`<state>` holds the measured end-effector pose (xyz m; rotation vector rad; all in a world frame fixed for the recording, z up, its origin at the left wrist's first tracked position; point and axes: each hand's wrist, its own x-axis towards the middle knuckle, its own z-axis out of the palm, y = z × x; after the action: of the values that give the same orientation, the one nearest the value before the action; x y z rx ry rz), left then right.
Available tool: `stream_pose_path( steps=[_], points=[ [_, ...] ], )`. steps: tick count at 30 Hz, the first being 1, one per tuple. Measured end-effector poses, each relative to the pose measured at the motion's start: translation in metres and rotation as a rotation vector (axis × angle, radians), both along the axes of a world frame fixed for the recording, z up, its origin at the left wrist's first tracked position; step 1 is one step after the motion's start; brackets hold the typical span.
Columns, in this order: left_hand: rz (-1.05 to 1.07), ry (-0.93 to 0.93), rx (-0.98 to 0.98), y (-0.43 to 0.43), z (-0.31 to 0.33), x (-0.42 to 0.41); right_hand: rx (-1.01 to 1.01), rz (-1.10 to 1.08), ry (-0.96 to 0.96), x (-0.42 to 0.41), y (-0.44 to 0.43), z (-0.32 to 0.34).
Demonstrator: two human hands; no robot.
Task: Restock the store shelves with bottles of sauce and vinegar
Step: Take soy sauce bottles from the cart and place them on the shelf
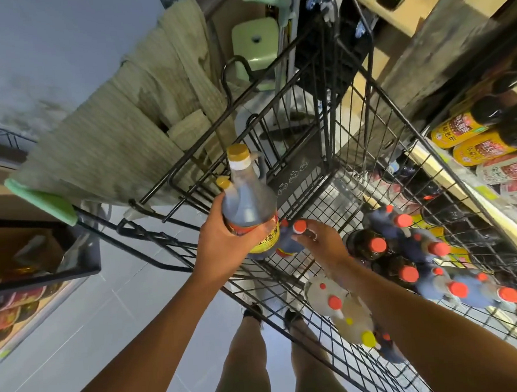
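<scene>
From the head camera I look straight down into a black wire shopping cart standing on a pale tiled floor.

My left hand is raised over the near left part of the cart. Its grip is wrapped around the lower body of a large dark sauce bottle with a yellow cap and a red and yellow label. The bottle is held upright, above the cart's basket.

My right hand reaches into the cart just right of that bottle. Its fingers curl around the neck of a blurred dark bottle with a red cap, which leans close against the large bottle. I cannot tell whether the two bottles touch.

To the right, in the cart, stands a crowd of red-capped dark bottles. Nearer to me lie clear pale bottles with red and yellow caps, partly hidden under my right forearm.

On the far right, a wooden store shelf carries dark bottles with yellow labels lying on their sides in my tilted view, with red and white packets beside them.

At the far left, a beige ribbed cloth drapes over the cart's edge, next to a green foam pad. A pale green plastic stool sits beyond the cart. My legs show beneath the cart's near edge.
</scene>
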<state>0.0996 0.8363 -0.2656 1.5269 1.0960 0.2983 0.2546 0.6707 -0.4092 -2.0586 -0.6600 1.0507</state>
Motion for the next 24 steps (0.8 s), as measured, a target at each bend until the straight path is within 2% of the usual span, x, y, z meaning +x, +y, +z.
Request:
stream_pose_path(
  steps=[4,8,14,19,24],
  points=[
    [-0.042,-0.021,-0.121,0.003,0.004,0.001,0.066,-0.034,0.0,0.03,0.0,0.038],
    [-0.024,-0.061,-0.29,0.004,0.017,0.009,0.223,-0.093,0.02,0.057,-0.001,0.103],
    [0.022,-0.099,-0.522,0.005,0.05,0.033,0.457,-0.369,0.168,0.083,0.005,0.213],
    [-0.115,-0.078,-0.733,0.007,0.081,0.054,0.549,-0.404,0.102,0.091,0.001,0.292],
    [-0.266,-0.231,-0.948,0.008,0.11,0.067,0.533,-0.314,-0.171,0.086,-0.013,0.355]
  ],
)
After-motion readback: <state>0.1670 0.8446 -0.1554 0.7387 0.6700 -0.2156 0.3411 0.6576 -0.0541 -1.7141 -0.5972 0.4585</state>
